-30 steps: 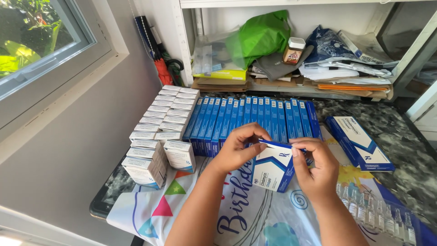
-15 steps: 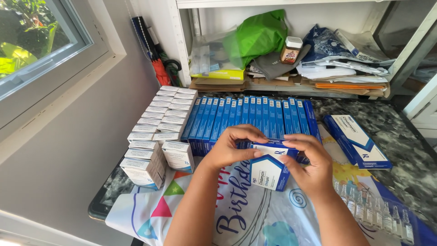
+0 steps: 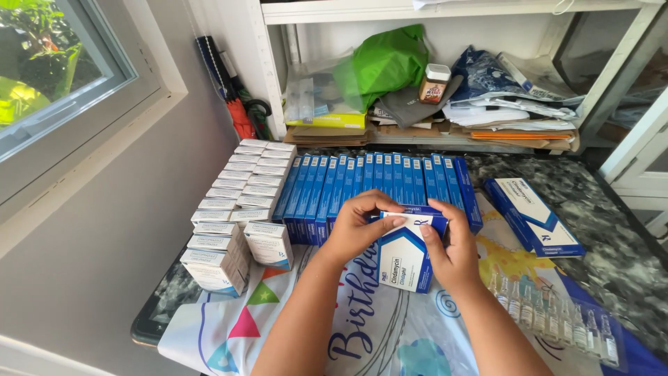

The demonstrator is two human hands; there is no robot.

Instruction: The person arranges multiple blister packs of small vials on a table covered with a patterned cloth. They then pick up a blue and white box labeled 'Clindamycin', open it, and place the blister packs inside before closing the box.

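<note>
Both hands hold one blue and white carton upright over the table. My left hand grips its upper left corner, thumb pressed on the white top flap. My right hand clasps the right side, fingers on the flap's edge. Just behind the carton stands a row of several blue cartons on edge. A strip of small glass ampoules in clear plastic lies to the right of my right forearm.
Two columns of small white boxes stand at the left. One blue and white carton lies flat at the right on the dark stone counter. A colourful printed plastic sheet covers the front. Shelf behind holds papers, a green bag, a jar.
The held carton has shifted slightly and my fingers have moved along its white top flap, pressing it down. The view has come a little closer.
</note>
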